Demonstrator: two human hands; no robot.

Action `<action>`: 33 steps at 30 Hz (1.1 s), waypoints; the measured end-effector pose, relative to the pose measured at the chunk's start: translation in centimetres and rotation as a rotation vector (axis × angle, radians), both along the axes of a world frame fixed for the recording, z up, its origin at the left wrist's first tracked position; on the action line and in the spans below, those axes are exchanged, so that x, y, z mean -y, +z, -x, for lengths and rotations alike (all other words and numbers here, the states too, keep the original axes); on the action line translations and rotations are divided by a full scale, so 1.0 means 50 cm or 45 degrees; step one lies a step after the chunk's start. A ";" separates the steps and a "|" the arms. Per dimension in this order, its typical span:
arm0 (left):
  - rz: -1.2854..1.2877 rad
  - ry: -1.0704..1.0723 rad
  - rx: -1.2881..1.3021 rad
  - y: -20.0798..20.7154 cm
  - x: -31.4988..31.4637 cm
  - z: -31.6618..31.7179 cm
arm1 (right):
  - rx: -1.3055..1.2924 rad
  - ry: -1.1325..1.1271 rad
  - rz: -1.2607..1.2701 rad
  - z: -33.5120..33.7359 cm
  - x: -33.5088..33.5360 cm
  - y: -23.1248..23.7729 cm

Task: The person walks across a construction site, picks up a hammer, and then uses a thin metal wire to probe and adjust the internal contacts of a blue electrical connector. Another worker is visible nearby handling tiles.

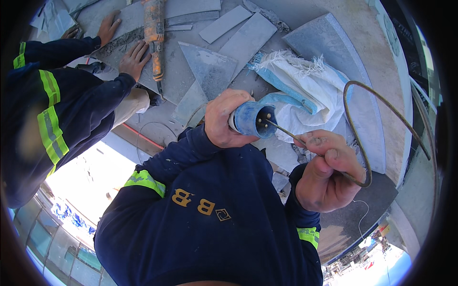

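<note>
In my left hand (224, 117) is a round blue industrial plug (249, 122), its mouth turned to the right so that several metal pins show inside. My right hand (328, 171) pinches a stiff brown wire (357, 82) between thumb and fingers. One end of this wire reaches the plug's mouth near the pins; whether it touches a pin I cannot tell. Beyond my right hand the wire bends into a large loop. What leaves the plug's rear is hidden by my left hand.
A crumpled white woven sack (310, 88) lies behind the plug, among broken grey stone slabs (248, 40). At the far left, another person's hand (135, 59) rests next to an orange power tool (153, 33). A curved slab (341, 57) stands at right.
</note>
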State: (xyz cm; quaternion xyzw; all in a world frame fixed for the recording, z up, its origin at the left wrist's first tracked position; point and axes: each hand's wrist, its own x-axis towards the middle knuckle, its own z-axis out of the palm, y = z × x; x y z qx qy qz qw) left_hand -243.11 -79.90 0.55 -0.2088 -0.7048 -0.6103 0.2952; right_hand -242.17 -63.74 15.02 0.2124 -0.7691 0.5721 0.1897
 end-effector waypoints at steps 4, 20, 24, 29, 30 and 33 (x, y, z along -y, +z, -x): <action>0.010 0.011 0.013 0.002 0.000 0.001 | -0.006 -0.007 0.032 0.003 0.003 -0.002; 0.018 0.006 0.044 -0.005 0.006 0.008 | 0.132 0.012 -0.102 0.016 -0.006 0.006; -0.015 -0.014 0.080 -0.005 0.001 0.002 | 0.111 -0.075 -0.020 0.020 0.001 0.001; -0.061 -0.055 0.131 -0.013 -0.001 -0.004 | 0.054 0.042 0.173 0.032 0.003 -0.018; -0.045 -0.045 0.115 -0.013 -0.001 -0.004 | 0.029 0.024 0.208 0.039 0.009 -0.019; -0.009 -0.022 0.084 -0.010 -0.002 -0.002 | 0.026 0.006 0.231 0.049 0.007 -0.023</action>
